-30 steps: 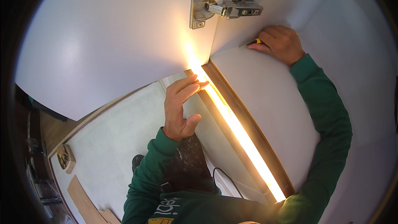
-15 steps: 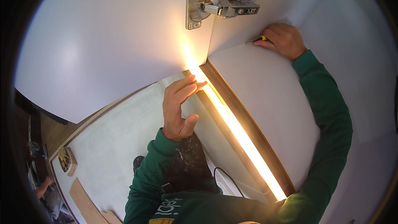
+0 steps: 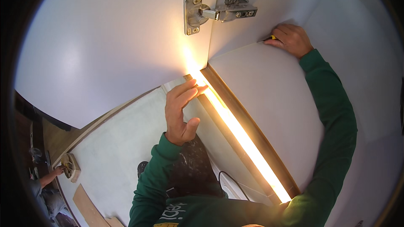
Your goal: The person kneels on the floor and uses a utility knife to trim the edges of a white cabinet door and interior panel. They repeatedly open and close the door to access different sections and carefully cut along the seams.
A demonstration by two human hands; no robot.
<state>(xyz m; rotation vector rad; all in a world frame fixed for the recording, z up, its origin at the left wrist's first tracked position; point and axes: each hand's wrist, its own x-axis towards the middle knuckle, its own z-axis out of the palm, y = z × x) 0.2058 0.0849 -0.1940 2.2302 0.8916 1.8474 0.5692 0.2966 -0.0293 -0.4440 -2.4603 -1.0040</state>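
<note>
My left hand (image 3: 181, 113) has its fingers stretched out, fingertips resting on the wooden edge at the upper end of a lit channel (image 3: 242, 136), just below a white door panel (image 3: 105, 46). My right hand (image 3: 290, 40) grips a small yellow-and-black tool (image 3: 273, 38) at the seam where the white bottom panel (image 3: 263, 88) meets the upright panel (image 3: 248, 29). The tool's tip is too small to make out. A metal hinge (image 3: 195, 14) joins the door to that upright panel, above both hands. The glare hides detail along the channel.
At lower left, a pale board (image 3: 113, 143) carries a wooden piece with a round inset (image 3: 73, 168) and thin offcuts (image 3: 84, 206). A co-worker's hand (image 3: 57, 172) reaches to that wooden piece from the left edge. A dark cable (image 3: 231, 183) curves below the channel.
My right hand has moved slightly right along the seam with the tool. My left hand stays at the channel. A co-worker's arm has appeared at left and reached up to the wooden piece.
</note>
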